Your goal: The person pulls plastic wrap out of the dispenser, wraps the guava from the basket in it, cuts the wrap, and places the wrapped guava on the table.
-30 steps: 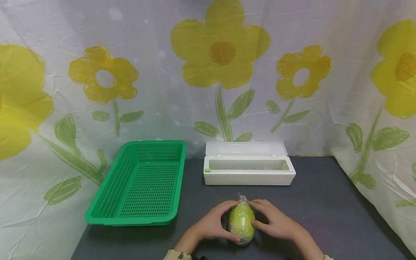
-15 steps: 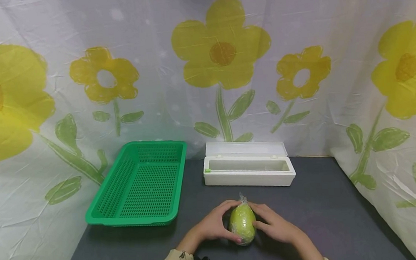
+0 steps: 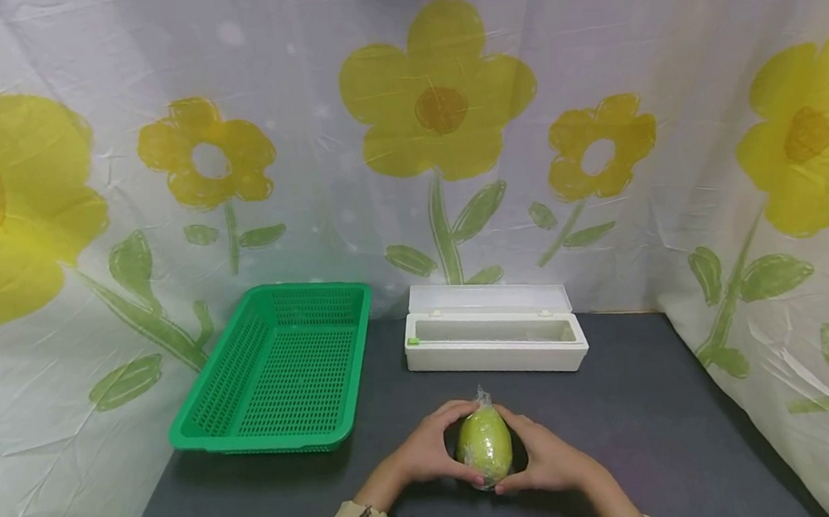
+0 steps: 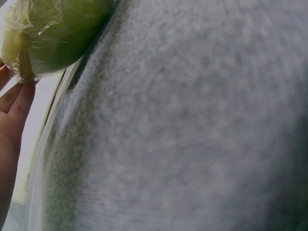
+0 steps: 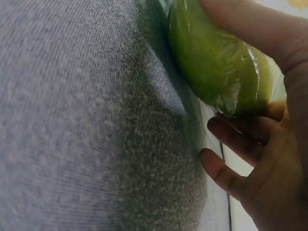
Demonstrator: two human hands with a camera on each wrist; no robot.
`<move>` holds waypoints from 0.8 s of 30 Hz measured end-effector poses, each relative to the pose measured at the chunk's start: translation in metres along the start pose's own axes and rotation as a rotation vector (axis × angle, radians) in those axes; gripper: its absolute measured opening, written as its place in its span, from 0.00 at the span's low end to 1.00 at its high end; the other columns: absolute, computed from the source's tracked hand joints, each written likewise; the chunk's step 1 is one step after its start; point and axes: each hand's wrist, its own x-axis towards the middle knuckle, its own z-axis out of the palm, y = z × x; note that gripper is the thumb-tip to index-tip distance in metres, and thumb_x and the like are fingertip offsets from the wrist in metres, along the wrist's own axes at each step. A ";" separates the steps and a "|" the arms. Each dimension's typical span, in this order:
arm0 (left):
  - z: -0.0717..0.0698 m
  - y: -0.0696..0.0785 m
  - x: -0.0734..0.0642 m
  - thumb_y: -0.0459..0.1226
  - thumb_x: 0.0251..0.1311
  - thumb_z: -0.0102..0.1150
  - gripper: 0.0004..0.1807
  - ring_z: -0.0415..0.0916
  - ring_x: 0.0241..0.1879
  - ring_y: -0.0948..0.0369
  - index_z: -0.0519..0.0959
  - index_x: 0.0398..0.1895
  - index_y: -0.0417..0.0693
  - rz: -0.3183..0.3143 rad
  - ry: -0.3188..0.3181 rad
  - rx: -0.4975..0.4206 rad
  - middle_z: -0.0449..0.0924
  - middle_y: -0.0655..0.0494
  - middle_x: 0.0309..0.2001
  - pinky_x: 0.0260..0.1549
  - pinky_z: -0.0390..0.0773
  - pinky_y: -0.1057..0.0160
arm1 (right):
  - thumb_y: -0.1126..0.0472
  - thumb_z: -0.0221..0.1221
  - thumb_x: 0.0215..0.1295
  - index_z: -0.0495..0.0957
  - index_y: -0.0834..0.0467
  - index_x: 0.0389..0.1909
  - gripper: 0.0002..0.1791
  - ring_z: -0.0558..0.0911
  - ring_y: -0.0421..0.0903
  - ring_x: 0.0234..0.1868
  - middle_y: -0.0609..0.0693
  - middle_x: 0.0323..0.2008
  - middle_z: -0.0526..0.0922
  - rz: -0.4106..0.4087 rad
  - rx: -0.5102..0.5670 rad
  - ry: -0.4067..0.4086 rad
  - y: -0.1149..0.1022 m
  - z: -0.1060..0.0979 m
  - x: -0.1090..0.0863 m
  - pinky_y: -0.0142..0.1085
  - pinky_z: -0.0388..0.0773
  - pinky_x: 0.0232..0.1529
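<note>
A yellow-green oval fruit [image 3: 487, 444] wrapped in clear plastic film rests on the dark grey table, its twisted film end [image 3: 484, 397] pointing away from me. My left hand [image 3: 431, 453] holds its left side, thumb near the front end and fingers toward the back. On the opposite side my right hand [image 3: 548, 455] holds it too, with the thumb at the front end and the fingers behind. In the left wrist view the wrapped fruit [image 4: 57, 36] shows above the fingers. The right wrist view shows the fruit [image 5: 216, 62] between thumb and fingers.
A green perforated basket [image 3: 265, 438] stands on the left. Behind the fruit sits a long white box [image 3: 495, 356] with its lid [image 3: 489, 297] raised and a small green piece at its left end. A flower-printed curtain [image 3: 313, 135] encloses the table [image 3: 647, 411].
My right thumb has moved down and left to the front end of the fruit. The right hand has closed in around it. My left hand keeps nearly the same hold.
</note>
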 end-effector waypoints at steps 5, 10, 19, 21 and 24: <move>-0.003 0.003 0.001 0.45 0.41 0.90 0.57 0.68 0.71 0.60 0.70 0.78 0.50 0.009 -0.018 0.017 0.70 0.58 0.72 0.74 0.68 0.54 | 0.39 0.85 0.43 0.53 0.64 0.83 0.73 0.75 0.62 0.68 0.65 0.70 0.72 0.019 0.017 0.024 -0.002 -0.001 0.002 0.65 0.73 0.64; -0.005 0.004 0.005 0.43 0.40 0.91 0.58 0.68 0.72 0.61 0.69 0.78 0.50 0.023 -0.041 0.048 0.70 0.56 0.72 0.73 0.68 0.56 | 0.39 0.86 0.41 0.44 0.63 0.86 0.80 0.71 0.65 0.72 0.67 0.75 0.68 0.005 0.017 0.041 -0.005 -0.003 0.003 0.66 0.72 0.67; -0.007 0.005 0.001 0.43 0.41 0.90 0.57 0.67 0.72 0.61 0.69 0.77 0.50 0.021 -0.046 0.026 0.68 0.57 0.73 0.74 0.67 0.55 | 0.39 0.86 0.40 0.53 0.61 0.85 0.75 0.76 0.59 0.66 0.60 0.68 0.74 -0.007 -0.026 0.032 -0.011 -0.005 0.005 0.61 0.75 0.63; -0.007 0.005 0.001 0.43 0.41 0.90 0.57 0.67 0.73 0.60 0.69 0.77 0.50 0.022 -0.046 0.030 0.68 0.57 0.73 0.74 0.67 0.54 | 0.40 0.86 0.39 0.54 0.61 0.84 0.75 0.76 0.58 0.66 0.61 0.68 0.74 0.008 -0.010 0.019 -0.012 -0.006 0.006 0.61 0.75 0.63; -0.007 0.006 0.000 0.43 0.41 0.91 0.57 0.67 0.73 0.59 0.69 0.77 0.50 0.023 -0.050 0.033 0.68 0.56 0.74 0.74 0.67 0.53 | 0.42 0.87 0.39 0.55 0.62 0.83 0.74 0.76 0.59 0.66 0.62 0.68 0.74 0.018 0.011 0.011 -0.014 -0.007 0.006 0.62 0.75 0.62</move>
